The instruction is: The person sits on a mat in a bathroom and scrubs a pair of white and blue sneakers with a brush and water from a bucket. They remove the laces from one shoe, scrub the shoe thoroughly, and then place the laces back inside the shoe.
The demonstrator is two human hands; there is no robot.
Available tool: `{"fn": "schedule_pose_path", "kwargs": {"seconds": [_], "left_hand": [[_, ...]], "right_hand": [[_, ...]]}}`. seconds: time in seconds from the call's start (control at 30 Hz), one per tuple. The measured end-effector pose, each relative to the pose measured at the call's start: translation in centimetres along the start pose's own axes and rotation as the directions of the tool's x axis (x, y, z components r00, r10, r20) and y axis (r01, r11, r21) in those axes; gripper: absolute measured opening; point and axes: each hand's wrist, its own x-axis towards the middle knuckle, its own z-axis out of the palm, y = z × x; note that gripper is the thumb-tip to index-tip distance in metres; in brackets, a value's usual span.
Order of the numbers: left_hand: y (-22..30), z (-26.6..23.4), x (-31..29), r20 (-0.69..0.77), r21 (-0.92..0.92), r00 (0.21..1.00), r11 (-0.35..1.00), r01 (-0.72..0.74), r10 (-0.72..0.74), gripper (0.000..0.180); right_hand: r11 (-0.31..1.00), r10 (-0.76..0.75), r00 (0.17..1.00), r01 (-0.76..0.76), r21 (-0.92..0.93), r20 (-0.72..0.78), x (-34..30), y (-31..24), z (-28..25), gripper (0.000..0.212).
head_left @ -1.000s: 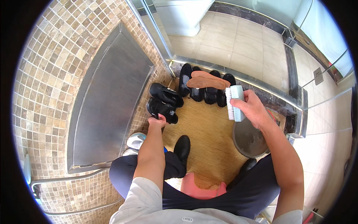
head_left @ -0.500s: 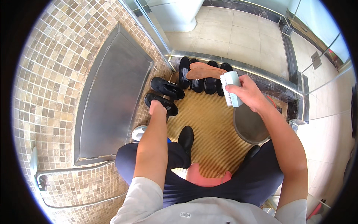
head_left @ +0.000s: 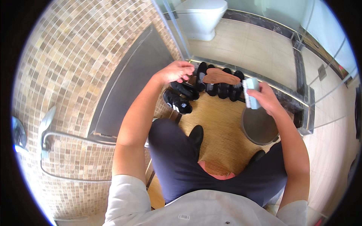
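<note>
My left hand (head_left: 176, 72) hovers beside the metal panel, above two black shoes. Its fingers are loosely bent and apart, and nothing shows in them. Beneath it lie a plain-looking black shoe (head_left: 185, 90) and a black sneaker with white stripes (head_left: 174, 101). In my right hand (head_left: 267, 98) is a pale blue scrubbing brush (head_left: 254, 93), its white bristles facing left. Left of the brush, brown insoles (head_left: 220, 77) rest across a row of several black shoes (head_left: 223, 91) along the low ledge.
A grey bucket (head_left: 260, 127) stands below my right hand on the ribbed yellowish floor (head_left: 218, 124). Part of a pink seat (head_left: 218, 176) shows between my legs. A shower hose (head_left: 83, 136) hangs on the tiled wall at left; a white toilet (head_left: 200, 19) stands beyond the glass.
My left hand has let go of the striped black sneaker and risen up and away from it. The brush stays in my right hand. My view has shifted left.
</note>
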Motion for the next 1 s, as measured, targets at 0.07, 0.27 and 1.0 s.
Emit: {"fn": "schedule_pose_path", "kwargs": {"seconds": [0.07,0.27,1.0], "left_hand": [[-1.3,0.7,-1.7,-0.079,-0.048,0.997,0.998,-0.03,0.026,0.042],[-13.8,6.2,-6.7,-0.387,-0.369,0.918,0.927,-0.064,-0.09,0.026],[-29.1,25.1,-13.0,-0.38,-0.834,0.643,0.547,0.072,-0.665,0.05]], "right_hand": [[1.0,-0.003,1.0,0.002,0.019,0.02,-0.5,0.3,-1.0,0.053],[0.994,0.101,0.993,-0.098,0.048,-0.058,-2.1,1.9,-3.0,0.048],[0.993,0.118,0.993,-0.118,-0.007,-0.004,-2.6,3.0,-2.8,0.05]]}}
